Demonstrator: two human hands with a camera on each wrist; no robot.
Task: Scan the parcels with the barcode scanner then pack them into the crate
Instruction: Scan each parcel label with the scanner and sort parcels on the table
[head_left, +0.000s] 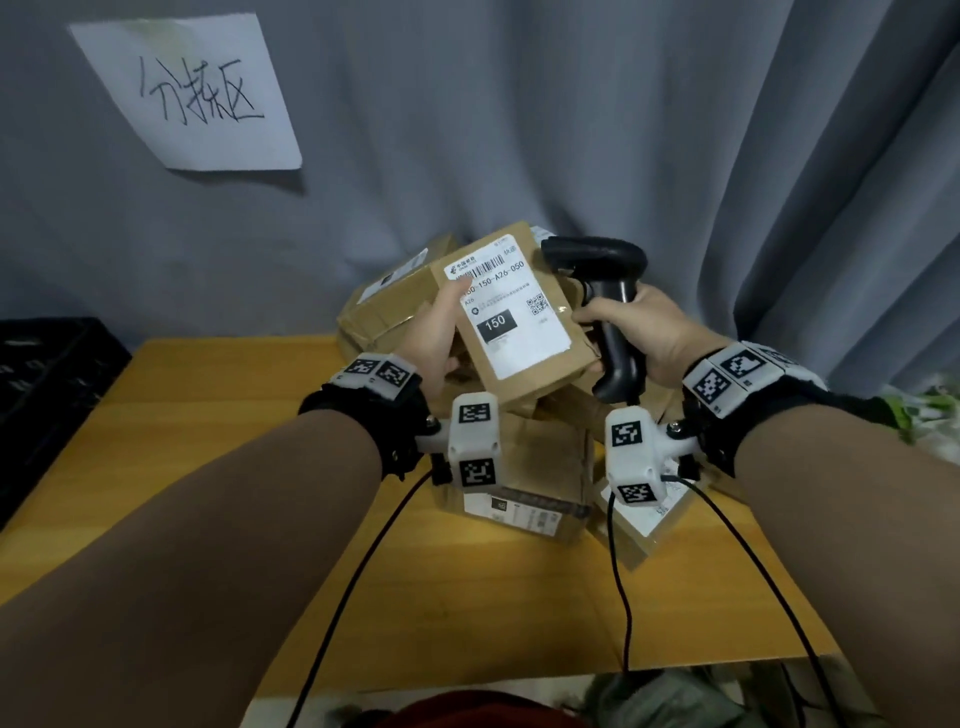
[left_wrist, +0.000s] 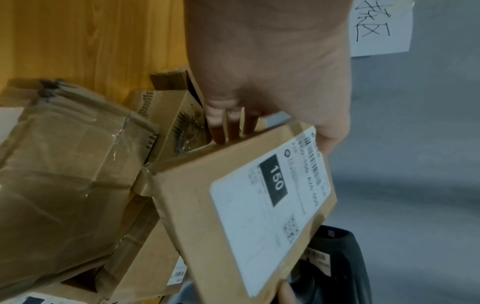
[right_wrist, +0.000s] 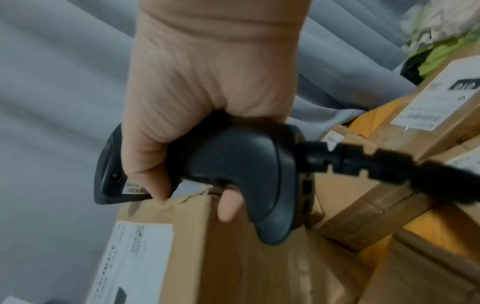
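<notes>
Head view: the wooden desk (head_left: 218, 415) stands against a grey curtain (head_left: 571, 130), which carries a white paper sign (head_left: 192, 93) with handwritten characters. At the left edge of the desk sits the dark crate (head_left: 47, 374). A heap of brown cardboard parcels (head_left: 395, 306) lies at the far middle of the desk, some leaning on each other, several with white shipping labels.

Above that heap the left hand (head_left: 434, 338) holds up one flat parcel (head_left: 519, 332), tilted, its label facing the camera with a barcode at the top and "150" in a black box. The thumb lies over the label's upper left corner; in the left wrist view the fingers (left_wrist: 221, 125) curl round the parcel's far edge, so the grip is a firm pinch between thumb and fingers. The left forearm reaches forward from the lower left.

The right hand (head_left: 639, 332) is clenched round the handle of the black barcode scanner (head_left: 602, 291), held upright just beside the parcel's right edge, with its head at the parcel's upper right corner. In the right wrist view the fingers (right_wrist: 228, 207) wrap the handle, and a fingertip touches the cardboard edge. The scanner's cable (right_wrist: 389, 164) runs away from the handle's base.
</notes>
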